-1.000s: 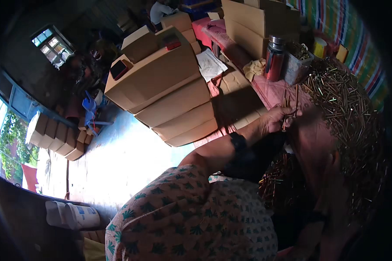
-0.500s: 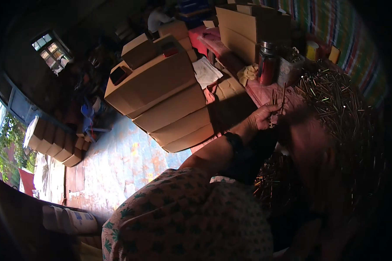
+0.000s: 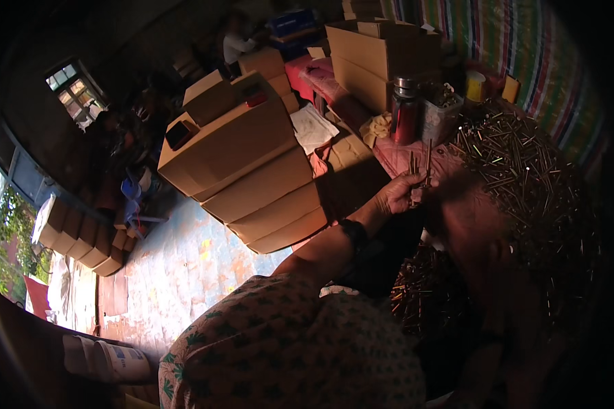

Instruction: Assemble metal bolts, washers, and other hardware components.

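My left hand (image 3: pixel 401 193), a dark band on its wrist, is closed around a few thin metal rods (image 3: pixel 428 162) that stick up from between the thumb and fingers. To its right, on the pink cloth (image 3: pixel 457 163), spreads a large heap of similar loose metal rods (image 3: pixel 525 157). My right hand (image 3: pixel 501 262) is deep in shadow beside the near part of that heap; its fingers are too dark to make out. Below my left hand lies another dark pile of rods (image 3: pixel 419 290).
Large cardboard boxes (image 3: pixel 252 174) stand left of my left arm, with a phone (image 3: pixel 179 135) on top. Beyond my hand are a red flask (image 3: pixel 404 116) and a clear plastic tub (image 3: pixel 440 112). Another person (image 3: pixel 235 46) is in the background. White buckets (image 3: pixel 123 361) stand lower left.
The view has shifted, so the boxes and heap appear slightly left and lower. My left hand keeps its hold on the rods. My right hand, blurred before, appears slightly lower in the shadow.
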Tool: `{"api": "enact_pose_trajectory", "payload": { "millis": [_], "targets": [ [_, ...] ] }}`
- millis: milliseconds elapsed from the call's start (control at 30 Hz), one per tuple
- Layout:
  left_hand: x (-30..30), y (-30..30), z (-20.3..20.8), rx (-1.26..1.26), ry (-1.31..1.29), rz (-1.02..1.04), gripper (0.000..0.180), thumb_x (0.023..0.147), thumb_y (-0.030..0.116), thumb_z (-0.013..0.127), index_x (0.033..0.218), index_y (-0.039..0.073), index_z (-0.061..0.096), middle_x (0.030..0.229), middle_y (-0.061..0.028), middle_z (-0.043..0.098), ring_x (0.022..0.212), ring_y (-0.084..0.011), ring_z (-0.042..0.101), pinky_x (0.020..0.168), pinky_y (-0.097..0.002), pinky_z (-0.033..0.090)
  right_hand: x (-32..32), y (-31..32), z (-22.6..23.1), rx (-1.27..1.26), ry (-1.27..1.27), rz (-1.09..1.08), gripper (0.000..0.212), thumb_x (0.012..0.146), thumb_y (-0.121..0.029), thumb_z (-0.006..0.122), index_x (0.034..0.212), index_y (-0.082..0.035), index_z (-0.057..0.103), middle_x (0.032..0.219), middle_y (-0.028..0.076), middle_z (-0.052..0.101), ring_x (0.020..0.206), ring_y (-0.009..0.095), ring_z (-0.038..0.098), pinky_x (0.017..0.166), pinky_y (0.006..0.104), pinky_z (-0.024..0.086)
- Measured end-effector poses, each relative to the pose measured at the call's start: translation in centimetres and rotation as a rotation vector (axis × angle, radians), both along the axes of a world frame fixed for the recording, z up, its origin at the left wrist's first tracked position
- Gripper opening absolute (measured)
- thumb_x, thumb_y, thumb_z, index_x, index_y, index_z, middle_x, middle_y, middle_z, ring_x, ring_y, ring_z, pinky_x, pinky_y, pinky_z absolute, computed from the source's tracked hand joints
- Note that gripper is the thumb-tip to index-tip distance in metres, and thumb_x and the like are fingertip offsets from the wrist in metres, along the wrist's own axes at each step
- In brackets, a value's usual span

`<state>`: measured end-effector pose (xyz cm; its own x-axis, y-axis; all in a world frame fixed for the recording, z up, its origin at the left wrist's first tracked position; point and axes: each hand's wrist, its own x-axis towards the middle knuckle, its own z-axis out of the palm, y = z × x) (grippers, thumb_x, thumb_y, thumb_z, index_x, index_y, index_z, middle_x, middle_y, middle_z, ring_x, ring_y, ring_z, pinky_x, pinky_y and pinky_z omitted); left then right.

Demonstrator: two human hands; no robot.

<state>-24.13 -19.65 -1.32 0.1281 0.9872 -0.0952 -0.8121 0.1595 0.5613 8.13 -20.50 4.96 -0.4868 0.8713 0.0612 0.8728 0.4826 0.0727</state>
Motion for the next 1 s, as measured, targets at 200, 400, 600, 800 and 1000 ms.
{"api": "enact_pose_trajectory", "payload": {
  "millis": [200, 400, 600, 800, 1000],
  "targets": [
    [-0.2, 0.3, -0.7, 0.035, 0.027, -0.009, 0.021, 0.095, 0.022, 0.049, 0.102, 0.002, 0.052, 0.087, -0.0063, 0.062, 0.05, -0.0065, 0.043, 0.044, -0.0196, 0.038, 1.2, 2.4, -4.8, 0.303, 0.267, 0.054, 0.034, 0.098, -0.027, 0.037, 0.124, -0.01, 0.048, 0.121, 0.015, 0.052, 0.108, 0.032, 0.054, 0.089, 0.0387, 0.045],
    [1.3, 0.6, -0.4, 0.0, 0.046, -0.031, 0.023, 0.091, 0.023, 0.057, 0.1, 0.002, 0.057, 0.078, -0.0021, 0.058, 0.051, -0.006, 0.043, 0.044, -0.0194, 0.037, 2.2, 3.9, -5.7, 0.316, 0.334, 0.112, 0.033, 0.097, -0.027, 0.04, 0.125, -0.011, 0.048, 0.124, 0.015, 0.051, 0.106, 0.03, 0.057, 0.088, 0.0364, 0.047],
    [2.9, 0.6, 0.4, 0.036, 0.134, -0.118, 0.019, 0.091, 0.02, 0.058, 0.102, 0.005, 0.06, 0.078, -0.0018, 0.059, 0.05, -0.0055, 0.041, 0.043, -0.0199, 0.034, 2.6, 1.9, -1.8, -0.047, 0.339, -0.177, 0.034, 0.097, -0.033, 0.039, 0.118, -0.01, 0.053, 0.125, 0.017, 0.051, 0.11, 0.033, 0.053, 0.094, 0.0394, 0.041],
    [4.5, 0.1, 1.5, 0.099, 0.453, -0.183, 0.017, 0.088, 0.016, 0.061, 0.102, 0.006, 0.061, 0.075, -0.0037, 0.061, 0.049, -0.0055, 0.044, 0.042, -0.0201, 0.035, 5.9, 6.9, -8.9, 0.125, 0.576, -0.124, 0.039, 0.096, -0.031, 0.039, 0.124, -0.006, 0.05, 0.126, 0.02, 0.05, 0.116, 0.031, 0.05, 0.097, 0.0382, 0.041],
    [10.4, 1.2, 0.9, 0.088, 0.734, -0.368, 0.021, 0.085, 0.015, 0.064, 0.102, 0.003, 0.058, 0.071, -0.0035, 0.059, 0.049, -0.0075, 0.049, 0.043, -0.022, 0.039, 8.0, 4.5, -6.8, 0.199, 0.173, -0.146, 0.044, 0.094, -0.024, 0.04, 0.134, -0.006, 0.039, 0.136, 0.016, 0.041, 0.125, 0.031, 0.042, 0.103, 0.0396, 0.037]
  ]
}}
